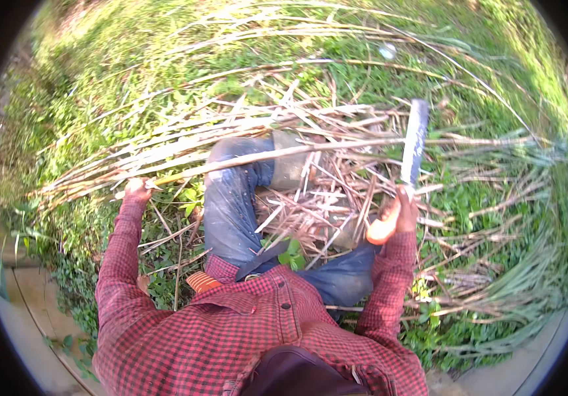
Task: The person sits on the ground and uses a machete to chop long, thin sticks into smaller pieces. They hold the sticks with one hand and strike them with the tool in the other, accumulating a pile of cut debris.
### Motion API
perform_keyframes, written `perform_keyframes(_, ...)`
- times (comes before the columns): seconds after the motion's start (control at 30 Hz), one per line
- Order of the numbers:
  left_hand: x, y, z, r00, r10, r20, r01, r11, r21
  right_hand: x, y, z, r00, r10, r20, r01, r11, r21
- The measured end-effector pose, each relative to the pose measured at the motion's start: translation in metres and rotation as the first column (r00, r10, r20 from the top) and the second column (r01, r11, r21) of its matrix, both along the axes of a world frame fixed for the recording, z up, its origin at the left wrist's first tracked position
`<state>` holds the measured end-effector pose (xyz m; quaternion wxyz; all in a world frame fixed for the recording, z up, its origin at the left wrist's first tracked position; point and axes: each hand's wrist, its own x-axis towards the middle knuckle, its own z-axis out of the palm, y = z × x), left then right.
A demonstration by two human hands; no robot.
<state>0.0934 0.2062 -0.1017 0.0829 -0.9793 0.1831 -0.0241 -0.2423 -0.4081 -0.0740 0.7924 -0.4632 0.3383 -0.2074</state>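
Observation:
My left hand is closed around the near end of a long, thin cane stalk. The stalk runs to the right over my bent left leg and the boot. In my right hand is a machete, its orange handle showing below my fingers. The dark blade points away from me and crosses the line of the stalk; whether the two touch I cannot tell. Short cut cane pieces lie heaped between my legs.
More long stalks lie in a bundle at the left and across the grass ahead. Leafy cane tops are piled on the right. Pale paving edges the lower left.

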Motion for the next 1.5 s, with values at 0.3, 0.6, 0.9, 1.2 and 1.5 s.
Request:
perform_keyframes(0.3,-0.024,-0.07,0.065,0.988,0.093,-0.128,-0.108,0.987,-0.121,-0.004,0.047,-0.033,0.975,0.215,-0.061,-0.219,0.973,-0.071)
perform_keyframes(0.6,-0.04,-0.192,0.063,0.98,-0.136,0.147,0.175,0.94,-0.294,0.013,-0.023,-0.009,0.996,0.086,-0.037,-0.091,0.979,-0.18)
perform_keyframes(0.9,0.001,-0.166,0.106,0.846,-0.431,-0.314,0.361,0.896,-0.258,-0.015,-0.052,-0.021,0.984,-0.087,-0.157,0.067,0.99,-0.125)
perform_keyframes(1.2,0.033,-0.137,0.073,0.941,-0.099,-0.324,0.132,0.988,0.083,-0.027,0.013,0.021,0.98,0.18,-0.083,-0.178,0.984,0.028)
perform_keyframes(1.5,0.042,-0.122,0.057,0.989,-0.094,-0.116,0.106,0.989,0.1,0.004,0.071,0.007,0.973,0.231,-0.022,-0.229,0.971,0.076)
